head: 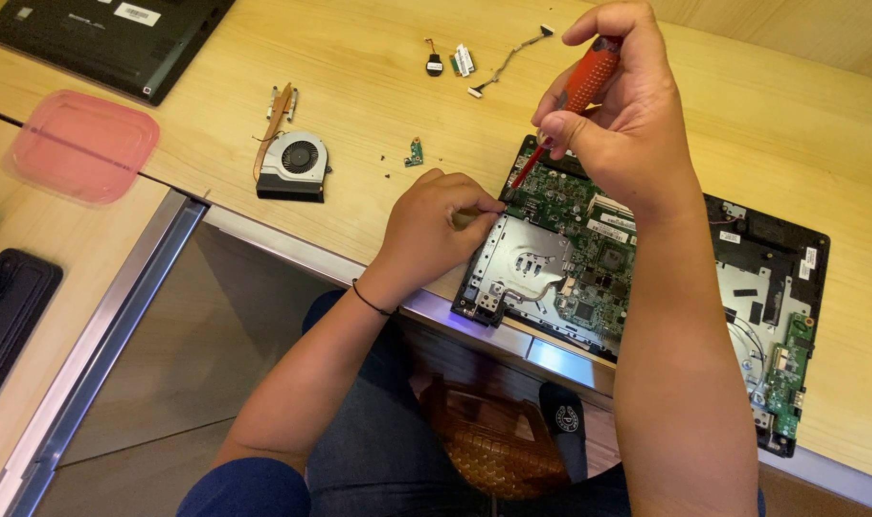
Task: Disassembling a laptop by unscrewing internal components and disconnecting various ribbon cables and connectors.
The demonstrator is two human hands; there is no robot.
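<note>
A pale wooden counter (pixel 378 57) is seen from above, with a metal strip along its near edge; a second wooden surface (pixel 33 287) adjoins it at the left. An opened laptop base (pixel 771 258) is laid at the counter's near edge, its green circuit board (pixel 589 268) exposed and its near corner slightly overhanging the strip. A red-handled screwdriver (pixel 584 81) is gripped in the right hand (pixel 613 105), the fingers closed round the handle and the tip set down at the board's far left corner. The left hand (pixel 431 225) is rested on the counter just beside the base's left edge, its fingers pinched together at that edge; what is pinched cannot be told. Open counter is left beyond the hands, where a cooling fan (pixel 294 165) with its copper heat pipe (pixel 275 120), a small green board (pixel 415 151), a coin cell (pixel 435 65) and a thin cable (pixel 508 62) are laid well apart. A black laptop cover (pixel 101 38) lies at the far left corner. A pink plastic lid (pixel 81 144) is laid across the seam between the two surfaces, nothing resting on it. A black case (pixel 10 316) lies at the left edge.
</note>
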